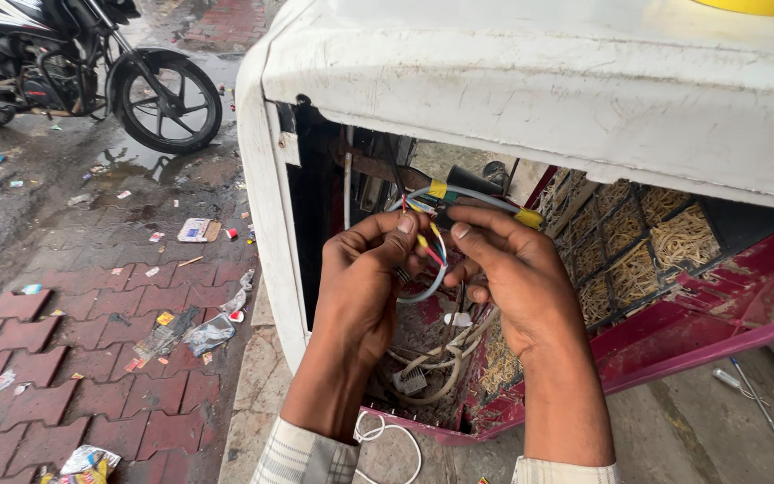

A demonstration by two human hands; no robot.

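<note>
My left hand (365, 278) and my right hand (505, 269) are raised together at the open side of a white air cooler (530, 81). Both pinch a small bunch of coloured wires (429, 246), red, yellow and blue, between fingertips. A grey sheathed cable loops under the wires. Just behind my right fingers sits a black part wrapped with yellow tape (481, 190). More pale cables (441, 354) hang tangled below, inside the cooler's maroon base (674, 341).
Straw-like cooling pads (647, 242) behind a grille fill the cooler's right side. A motorcycle (82, 67) is parked at upper left on wet paving (64, 332) strewn with wrappers. A screwdriver (750, 390) lies on the ground at right.
</note>
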